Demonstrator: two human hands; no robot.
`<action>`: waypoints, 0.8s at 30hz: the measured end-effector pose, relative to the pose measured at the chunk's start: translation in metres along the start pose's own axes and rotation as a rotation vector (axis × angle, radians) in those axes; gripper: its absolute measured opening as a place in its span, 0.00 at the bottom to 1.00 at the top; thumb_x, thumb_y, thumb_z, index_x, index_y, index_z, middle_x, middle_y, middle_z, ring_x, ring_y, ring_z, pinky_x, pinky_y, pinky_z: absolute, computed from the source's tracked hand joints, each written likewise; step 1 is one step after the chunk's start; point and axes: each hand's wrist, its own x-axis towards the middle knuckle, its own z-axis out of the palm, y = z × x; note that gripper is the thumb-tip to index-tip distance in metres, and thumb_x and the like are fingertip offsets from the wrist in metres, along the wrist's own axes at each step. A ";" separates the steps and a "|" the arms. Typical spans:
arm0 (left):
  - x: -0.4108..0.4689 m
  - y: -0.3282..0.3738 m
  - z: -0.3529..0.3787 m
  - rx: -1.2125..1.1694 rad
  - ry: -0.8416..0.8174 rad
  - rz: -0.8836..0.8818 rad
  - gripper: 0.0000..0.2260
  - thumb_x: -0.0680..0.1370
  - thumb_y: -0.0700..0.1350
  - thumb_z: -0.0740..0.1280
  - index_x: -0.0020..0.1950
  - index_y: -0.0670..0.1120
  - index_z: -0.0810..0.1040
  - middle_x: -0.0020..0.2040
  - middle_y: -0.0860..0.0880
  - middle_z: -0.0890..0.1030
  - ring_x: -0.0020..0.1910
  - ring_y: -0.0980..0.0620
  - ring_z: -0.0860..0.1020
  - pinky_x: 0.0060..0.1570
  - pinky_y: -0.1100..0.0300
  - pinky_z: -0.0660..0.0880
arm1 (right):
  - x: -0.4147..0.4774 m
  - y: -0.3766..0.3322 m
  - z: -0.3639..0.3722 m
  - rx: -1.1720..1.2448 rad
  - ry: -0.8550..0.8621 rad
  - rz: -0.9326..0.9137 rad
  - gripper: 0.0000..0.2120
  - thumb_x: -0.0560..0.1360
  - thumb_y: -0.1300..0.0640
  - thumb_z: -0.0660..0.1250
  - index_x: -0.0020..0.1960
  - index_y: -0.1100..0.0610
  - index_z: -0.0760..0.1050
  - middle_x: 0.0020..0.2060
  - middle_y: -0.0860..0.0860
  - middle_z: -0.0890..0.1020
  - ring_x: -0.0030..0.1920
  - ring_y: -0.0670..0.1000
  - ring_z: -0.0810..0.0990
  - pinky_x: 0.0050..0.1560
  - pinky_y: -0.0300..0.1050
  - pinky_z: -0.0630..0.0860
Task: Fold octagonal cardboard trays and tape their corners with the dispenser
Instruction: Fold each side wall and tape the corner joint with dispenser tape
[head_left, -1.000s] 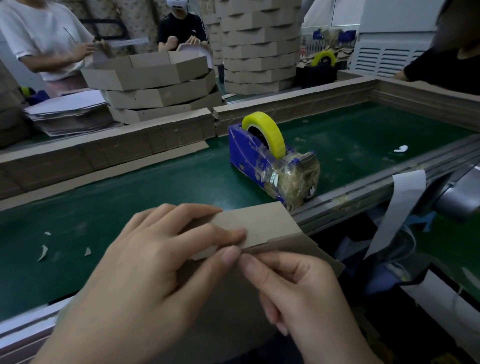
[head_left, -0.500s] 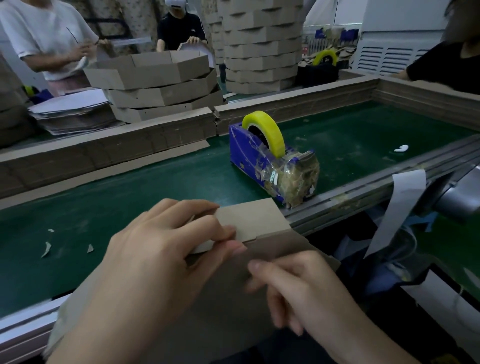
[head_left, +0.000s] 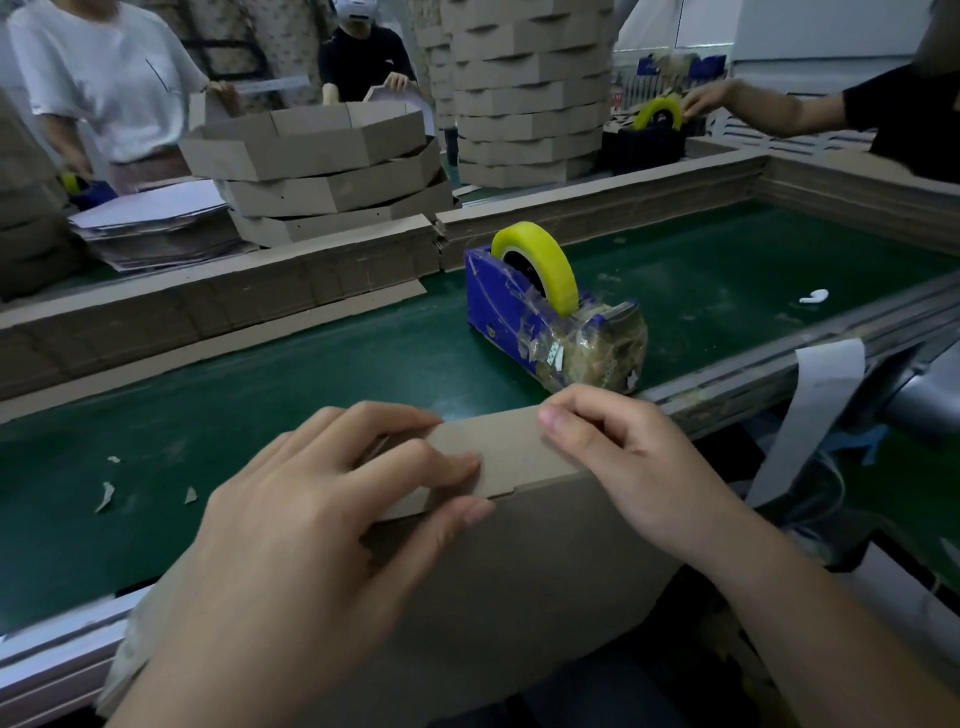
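Both hands on the cardboard tray (head_left: 519, 582), held btwn them at the near edge of the green belt (head_left: 311, 374). My left hand (head_left: 311, 519) pinches the folded flap (head_left: 509, 452), fingers on top & thumb on the wall below. My right hand (head_left: 639, 467) grips the flap's top right edge w/ curled fingers. Blue tape dispenser (head_left: 519, 317) w/ yellow roll (head_left: 545, 265) sits just beyond my right hand.

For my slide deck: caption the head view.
Left hand and right hand hold a cardboard tray before the blue tape dispenser.
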 end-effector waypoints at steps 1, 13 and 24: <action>0.000 0.000 0.000 -0.013 0.013 -0.006 0.11 0.76 0.60 0.63 0.46 0.57 0.83 0.52 0.58 0.80 0.49 0.53 0.80 0.40 0.52 0.77 | 0.001 0.000 -0.001 -0.019 0.013 -0.008 0.18 0.72 0.36 0.60 0.42 0.49 0.78 0.32 0.50 0.76 0.36 0.42 0.74 0.38 0.35 0.68; 0.007 0.002 -0.007 0.066 -0.090 0.049 0.13 0.72 0.62 0.63 0.44 0.55 0.79 0.50 0.59 0.81 0.46 0.52 0.81 0.41 0.53 0.78 | -0.005 -0.002 0.012 0.002 0.066 -0.040 0.18 0.72 0.36 0.60 0.42 0.51 0.76 0.31 0.52 0.74 0.33 0.45 0.72 0.36 0.41 0.68; 0.001 -0.005 -0.027 -0.101 -0.016 -0.016 0.17 0.73 0.67 0.62 0.60 0.68 0.77 0.57 0.59 0.78 0.51 0.57 0.79 0.42 0.54 0.77 | -0.012 0.007 -0.033 -0.021 0.125 0.050 0.14 0.73 0.43 0.68 0.40 0.52 0.82 0.38 0.49 0.83 0.41 0.43 0.80 0.41 0.32 0.71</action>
